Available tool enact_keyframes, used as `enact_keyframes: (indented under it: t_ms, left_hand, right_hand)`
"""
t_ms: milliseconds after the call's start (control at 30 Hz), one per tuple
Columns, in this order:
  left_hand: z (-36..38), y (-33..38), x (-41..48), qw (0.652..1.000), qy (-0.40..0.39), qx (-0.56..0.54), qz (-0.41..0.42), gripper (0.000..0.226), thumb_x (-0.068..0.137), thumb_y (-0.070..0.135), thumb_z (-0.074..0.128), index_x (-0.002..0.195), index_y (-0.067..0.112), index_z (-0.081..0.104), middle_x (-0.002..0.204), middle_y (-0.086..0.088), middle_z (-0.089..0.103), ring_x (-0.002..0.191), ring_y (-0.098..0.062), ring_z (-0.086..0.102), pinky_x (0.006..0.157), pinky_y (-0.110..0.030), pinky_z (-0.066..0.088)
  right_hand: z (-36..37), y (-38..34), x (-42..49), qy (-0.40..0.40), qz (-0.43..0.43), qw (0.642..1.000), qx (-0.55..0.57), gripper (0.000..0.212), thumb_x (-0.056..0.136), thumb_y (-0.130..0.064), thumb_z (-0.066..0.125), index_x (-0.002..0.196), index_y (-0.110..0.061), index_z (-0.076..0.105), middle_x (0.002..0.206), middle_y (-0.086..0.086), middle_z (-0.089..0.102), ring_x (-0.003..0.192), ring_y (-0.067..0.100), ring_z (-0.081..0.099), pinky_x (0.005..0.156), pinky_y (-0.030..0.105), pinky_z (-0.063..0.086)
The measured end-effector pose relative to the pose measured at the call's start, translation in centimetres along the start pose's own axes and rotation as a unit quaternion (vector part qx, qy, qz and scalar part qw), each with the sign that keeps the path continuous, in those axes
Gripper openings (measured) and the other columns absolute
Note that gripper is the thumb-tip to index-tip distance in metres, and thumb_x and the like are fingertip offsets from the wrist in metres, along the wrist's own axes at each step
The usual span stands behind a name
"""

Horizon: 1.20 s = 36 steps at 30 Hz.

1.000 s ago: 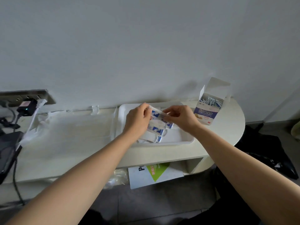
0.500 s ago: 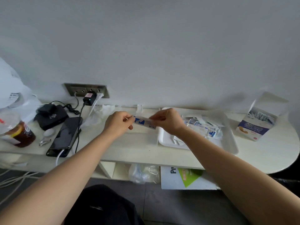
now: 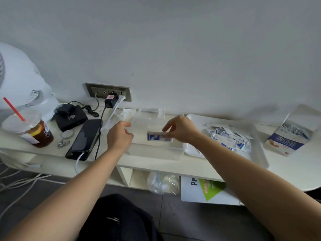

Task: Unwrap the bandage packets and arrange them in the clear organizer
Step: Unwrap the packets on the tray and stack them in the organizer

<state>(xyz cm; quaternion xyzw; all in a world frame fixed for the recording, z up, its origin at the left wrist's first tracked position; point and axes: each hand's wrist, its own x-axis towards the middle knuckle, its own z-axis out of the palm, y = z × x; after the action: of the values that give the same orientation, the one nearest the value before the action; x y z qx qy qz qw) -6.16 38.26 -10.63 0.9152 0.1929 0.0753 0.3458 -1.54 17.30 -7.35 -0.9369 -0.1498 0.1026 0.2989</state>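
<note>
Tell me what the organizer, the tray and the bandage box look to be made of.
The clear organizer looks like hard, glossy plastic: the shelf shows through its walls. The tray is white and smooth with a rounded moulded rim, so probably plastic. The bandage box looks like printed cardboard with a fairly matte finish, and its creased flap is folded open.

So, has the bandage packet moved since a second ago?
Yes. The bandage packet went left: from above the white tray to past its left rim, now over the clear organizer, pinched by the right hand.
</note>
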Motion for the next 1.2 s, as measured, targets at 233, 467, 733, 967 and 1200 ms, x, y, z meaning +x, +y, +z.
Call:
enact_keyframes:
  t_ms: [233, 467, 733, 967, 1200]
  left_hand:
    - [-0.4, -0.9, 0.5, 0.994, -0.023, -0.096, -0.04, 0.037, 0.081, 0.0, 0.061, 0.112, 0.021, 0.064, 0.075, 0.004, 0.049, 0.078, -0.019, 0.054, 0.072, -0.028, 0.042]
    - [-0.4, -1.3, 0.6, 0.991, -0.035, -0.126, -0.042, 0.039, 0.079, -0.001, 0.06, 0.113, 0.018, 0.064, 0.075, 0.003, 0.051, 0.071, -0.018, 0.053, 0.069, -0.029, 0.043]
    - [-0.3, -1.3, 0.6, 0.993, -0.031, -0.11, -0.026, 0.039, 0.08, -0.001, 0.059, 0.114, 0.018, 0.063, 0.074, 0.004, 0.049, 0.075, -0.017, 0.051, 0.071, -0.027, 0.04]
    - [-0.4, -1.2, 0.5, 0.994, -0.032, -0.098, -0.026, 0.038, 0.081, 0.0, 0.059, 0.114, 0.018, 0.062, 0.074, 0.005, 0.047, 0.073, -0.016, 0.05, 0.07, -0.026, 0.038]
    - [-0.9, 0.1, -0.2, 0.999, 0.0, 0.011, 0.053, 0.025, 0.085, 0.022, 0.065, 0.109, 0.021, 0.061, 0.078, 0.005, 0.052, 0.075, -0.015, 0.053, 0.063, -0.025, 0.035]
  right_hand:
    - [5.1, -3.0, 2.1, -0.071, 0.027, 0.997, 0.011, 0.013, 0.076, -0.02, 0.075, 0.089, -0.021, 0.077, 0.068, -0.004, 0.064, 0.06, 0.009, 0.055, 0.053, 0.018, 0.045]
    - [7.3, -2.5, 4.2, -0.137, 0.09, 0.985, -0.05, 0.02, 0.079, -0.017, 0.066, 0.097, -0.015, 0.076, 0.092, 0.002, 0.073, 0.083, 0.018, 0.066, 0.073, 0.025, 0.056]
    - [7.4, -2.4, 4.5, -0.191, 0.069, 0.977, -0.064, 0.03, 0.085, -0.021, 0.062, 0.108, -0.004, 0.07, 0.116, 0.013, 0.066, 0.097, 0.023, 0.059, 0.08, 0.029, 0.048]
    - [6.7, -3.2, 3.5, -0.234, 0.04, 0.971, -0.012, 0.043, 0.099, -0.035, 0.042, 0.106, -0.002, 0.068, 0.107, 0.008, 0.063, 0.101, 0.026, 0.054, 0.095, 0.034, 0.04]
    - [2.6, -2.1, 2.0, -0.176, 0.018, 0.982, 0.062, 0.032, 0.096, -0.024, 0.048, 0.109, -0.001, 0.066, 0.109, 0.011, 0.069, 0.089, 0.02, 0.065, 0.075, 0.026, 0.048]
